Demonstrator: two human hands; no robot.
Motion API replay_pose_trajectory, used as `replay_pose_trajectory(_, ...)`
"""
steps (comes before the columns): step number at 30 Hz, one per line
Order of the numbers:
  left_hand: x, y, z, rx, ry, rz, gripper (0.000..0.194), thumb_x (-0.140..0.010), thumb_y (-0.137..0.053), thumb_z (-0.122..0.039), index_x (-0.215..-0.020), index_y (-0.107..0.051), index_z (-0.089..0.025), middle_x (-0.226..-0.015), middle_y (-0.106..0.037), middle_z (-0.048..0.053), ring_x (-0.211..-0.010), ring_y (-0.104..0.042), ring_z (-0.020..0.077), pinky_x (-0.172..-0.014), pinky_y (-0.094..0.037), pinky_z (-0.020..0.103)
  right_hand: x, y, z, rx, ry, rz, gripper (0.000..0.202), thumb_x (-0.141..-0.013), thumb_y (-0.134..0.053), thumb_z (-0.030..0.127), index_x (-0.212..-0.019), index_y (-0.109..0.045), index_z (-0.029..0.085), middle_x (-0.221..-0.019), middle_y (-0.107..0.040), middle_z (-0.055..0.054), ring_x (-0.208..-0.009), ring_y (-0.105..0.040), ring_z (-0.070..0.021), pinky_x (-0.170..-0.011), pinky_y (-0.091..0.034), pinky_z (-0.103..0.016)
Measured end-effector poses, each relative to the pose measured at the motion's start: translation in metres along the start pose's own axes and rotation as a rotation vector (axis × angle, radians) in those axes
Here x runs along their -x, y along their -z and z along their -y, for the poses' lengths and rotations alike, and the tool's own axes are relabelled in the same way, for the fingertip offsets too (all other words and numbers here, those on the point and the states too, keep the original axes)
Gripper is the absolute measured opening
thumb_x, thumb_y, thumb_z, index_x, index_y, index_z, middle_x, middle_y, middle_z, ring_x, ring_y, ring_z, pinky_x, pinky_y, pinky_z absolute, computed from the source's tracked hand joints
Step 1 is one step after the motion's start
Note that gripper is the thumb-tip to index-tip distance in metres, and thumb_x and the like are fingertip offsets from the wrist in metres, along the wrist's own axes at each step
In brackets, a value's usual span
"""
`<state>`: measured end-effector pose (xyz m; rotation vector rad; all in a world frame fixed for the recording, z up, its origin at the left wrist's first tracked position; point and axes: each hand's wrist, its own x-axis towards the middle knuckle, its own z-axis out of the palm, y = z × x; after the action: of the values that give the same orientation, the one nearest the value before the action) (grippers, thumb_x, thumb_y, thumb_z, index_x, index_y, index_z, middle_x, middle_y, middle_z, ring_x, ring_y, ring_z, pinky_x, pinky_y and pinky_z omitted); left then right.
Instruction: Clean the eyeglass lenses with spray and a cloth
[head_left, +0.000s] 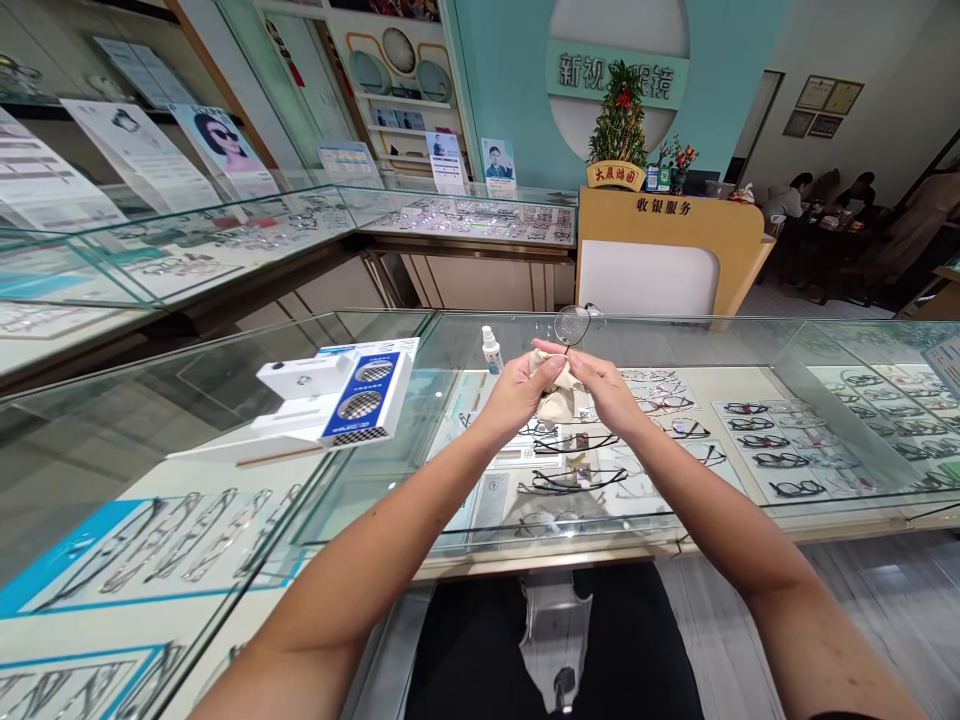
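Note:
Both my hands meet over the glass counter at the centre. My left hand is closed on a beige cloth, which hangs below the fingers. My right hand is closed against the cloth from the other side, pinching a pair of round thin-framed glasses. One lens of the glasses sticks up beyond the fingertips; the cloth and fingers hide part of the frame. A small white spray bottle stands upright on the counter, just left of my hands.
A blue and white box and an opened white carton lie on the glass to the left. Spectacle frames fill the showcase below. A cashier desk stands behind; people sit far right.

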<state>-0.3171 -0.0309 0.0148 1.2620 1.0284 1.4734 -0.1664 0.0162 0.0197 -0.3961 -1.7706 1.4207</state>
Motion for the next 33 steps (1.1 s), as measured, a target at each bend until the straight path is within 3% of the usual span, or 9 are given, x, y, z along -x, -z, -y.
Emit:
replay_pose_trajectory(7, -0.0013, 0.0045, 0.0043, -0.084, -0.041, 0.072, 0.068, -0.076, -0.076, -0.082, -0.075, -0.058, -0.017, -0.068, -0.056, -0.001, -0.063, -0.046, 0.0115, -0.061, -0.038, 0.026, -0.0018, 0.0036, -0.0058, -0.147, -0.119, -0.071, 0.054, -0.088, -0.070, 0.067, -0.117, -0.084, 0.024, -0.109, -0.084, -0.005, -0.098, -0.073, -0.0240, -0.094, -0.056, -0.038)
replay_pose_trajectory(14, -0.0001, 0.0070, 0.0013, -0.112, 0.009, 0.177, 0.065, -0.069, -0.088, -0.072, -0.087, -0.064, -0.014, -0.076, -0.059, -0.001, -0.069, -0.051, 0.0123, -0.066, -0.041, 0.026, -0.0058, 0.0058, -0.0039, -0.192, -0.110, -0.159, 0.045, -0.083, -0.076, 0.065, -0.094, -0.086, 0.023, -0.110, -0.085, -0.006, -0.091, -0.073, -0.0213, -0.087, -0.057, -0.036)
replay_pose_trajectory(21, 0.0018, 0.0049, 0.0003, -0.121, 0.007, 0.126, 0.063, -0.068, -0.094, -0.054, -0.108, -0.066, -0.015, -0.085, -0.066, 0.001, -0.075, -0.058, 0.0150, -0.069, -0.044, 0.026, -0.0054, 0.0019, -0.0054, -0.225, -0.090, -0.176, 0.045, -0.079, -0.081, 0.067, -0.092, -0.084, 0.024, -0.119, -0.084, -0.007, -0.116, -0.074, -0.0268, -0.107, -0.055, -0.043)
replay_pose_trajectory(27, 0.0011, 0.0030, 0.0054, -0.165, -0.111, -0.025, 0.060, -0.077, -0.082, -0.070, -0.099, -0.065, -0.017, -0.074, -0.059, -0.002, -0.068, -0.051, 0.0124, -0.063, -0.040, 0.025, -0.0016, -0.0031, -0.0016, -0.126, -0.012, -0.123, 0.043, -0.086, -0.076, 0.064, -0.106, -0.087, 0.027, -0.129, -0.082, -0.005, -0.131, -0.069, -0.0280, -0.122, -0.045, -0.045)
replay_pose_trajectory(30, 0.0003, 0.0032, 0.0070, -0.158, -0.148, -0.019, 0.063, -0.082, -0.073, -0.078, -0.092, -0.065, -0.017, -0.069, -0.053, -0.003, -0.063, -0.045, 0.0117, -0.060, -0.037, 0.026, -0.0016, -0.0021, -0.0017, -0.144, -0.031, -0.122, 0.043, -0.084, -0.077, 0.064, -0.101, -0.088, 0.026, -0.128, -0.082, -0.006, -0.129, -0.070, -0.0292, -0.121, -0.045, -0.046)
replay_pose_trajectory(33, -0.0008, 0.0056, 0.0056, -0.181, -0.143, 0.065, 0.065, -0.083, -0.069, -0.082, -0.086, -0.064, -0.017, -0.070, -0.053, -0.002, -0.064, -0.045, 0.0118, -0.061, -0.038, 0.026, -0.0036, 0.0013, -0.0022, -0.203, -0.069, -0.148, 0.039, -0.079, -0.081, 0.061, -0.091, -0.087, 0.025, -0.119, -0.084, -0.007, -0.120, -0.074, -0.0292, -0.115, -0.051, -0.045)
